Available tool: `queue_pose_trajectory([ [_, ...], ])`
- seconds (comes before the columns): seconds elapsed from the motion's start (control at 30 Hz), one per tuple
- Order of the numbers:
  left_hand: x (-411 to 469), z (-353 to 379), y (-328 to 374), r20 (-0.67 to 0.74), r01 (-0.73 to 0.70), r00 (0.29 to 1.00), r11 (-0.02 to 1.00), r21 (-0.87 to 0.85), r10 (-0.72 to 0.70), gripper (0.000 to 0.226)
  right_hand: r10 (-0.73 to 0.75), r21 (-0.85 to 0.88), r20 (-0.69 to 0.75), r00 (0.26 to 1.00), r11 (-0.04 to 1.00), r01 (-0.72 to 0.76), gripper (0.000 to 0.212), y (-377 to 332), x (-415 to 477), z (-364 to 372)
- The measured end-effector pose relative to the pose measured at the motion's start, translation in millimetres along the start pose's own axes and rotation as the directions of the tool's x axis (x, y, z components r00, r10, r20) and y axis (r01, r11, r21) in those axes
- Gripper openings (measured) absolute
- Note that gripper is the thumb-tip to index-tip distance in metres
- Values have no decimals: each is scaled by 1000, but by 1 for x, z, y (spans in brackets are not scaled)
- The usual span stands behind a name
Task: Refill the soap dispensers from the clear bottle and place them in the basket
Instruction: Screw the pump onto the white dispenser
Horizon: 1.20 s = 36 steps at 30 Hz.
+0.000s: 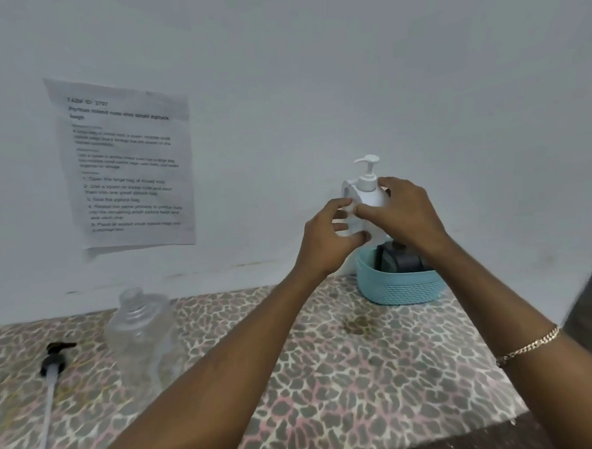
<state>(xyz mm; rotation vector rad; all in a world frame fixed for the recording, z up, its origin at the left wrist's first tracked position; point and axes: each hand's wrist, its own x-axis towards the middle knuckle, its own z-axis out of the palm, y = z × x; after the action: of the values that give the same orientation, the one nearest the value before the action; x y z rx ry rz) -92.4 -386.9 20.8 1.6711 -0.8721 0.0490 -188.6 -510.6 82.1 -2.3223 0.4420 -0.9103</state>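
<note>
A white soap dispenser (368, 189) with its pump on is held upright just above the light-blue basket (399, 289) at the back right of the table. My right hand (402, 212) grips its body from the right, and my left hand (329, 238) holds it from the left with curled fingers. A dark dispenser (397, 258) lies inside the basket, partly hidden by my hands. The clear bottle (141, 335) stands open, without a cap, at the left of the table.
A black pump head with a long white tube (51, 367) lies on the patterned tablecloth (330, 377) at the far left. A printed sheet (127, 164) is taped to the white wall. The table's right edge drops off near the basket.
</note>
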Motion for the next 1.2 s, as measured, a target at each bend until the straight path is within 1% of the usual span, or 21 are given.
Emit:
queue_pose_trajectory([
  [0.1,16,15,-7,42,41,998,999,-10,-40,68,66,46,-12,998,997,-65,63,21,11,1],
  [0.13,20,20,-11,53,54,997,999,-9,-53,69,84,46,-12,996,995,-83,65,28,14,2],
  [0.27,27,40,-30,92,80,993,997,14,-81,72,126,22,-21,992,992,-126,58,60,19,16],
  [0.4,29,56,-47,137,90,986,994,59,-97,72,136,10,-5,991,991,-136,51,87,17,31],
  [0.6,25,74,-68,153,119,978,983,139,-140,66,125,-56,2,992,991,-124,49,116,8,48],
  [0.67,23,80,-72,145,127,978,978,166,-151,60,135,-79,17,991,988,-133,49,123,4,54],
  [0.77,20,85,-70,118,135,980,968,209,-162,42,139,-63,38,990,989,-136,47,133,-1,61],
  [0.9,21,89,-72,110,133,980,957,256,-166,27,134,-43,4,991,990,-133,41,138,-5,70],
  [0.93,21,89,-74,113,140,978,954,267,-175,27,137,-45,-4,991,990,-137,42,139,-6,72],
  [1.07,18,90,-76,160,175,959,933,313,-234,40,177,-60,-18,984,982,-177,39,143,-10,83],
  [1.17,14,88,-75,203,184,944,926,331,-260,58,187,-85,-20,982,979,-188,34,144,-13,87],
  [1.2,14,89,-76,212,183,941,922,340,-265,60,186,-99,-21,982,977,-187,32,144,-15,87],
])
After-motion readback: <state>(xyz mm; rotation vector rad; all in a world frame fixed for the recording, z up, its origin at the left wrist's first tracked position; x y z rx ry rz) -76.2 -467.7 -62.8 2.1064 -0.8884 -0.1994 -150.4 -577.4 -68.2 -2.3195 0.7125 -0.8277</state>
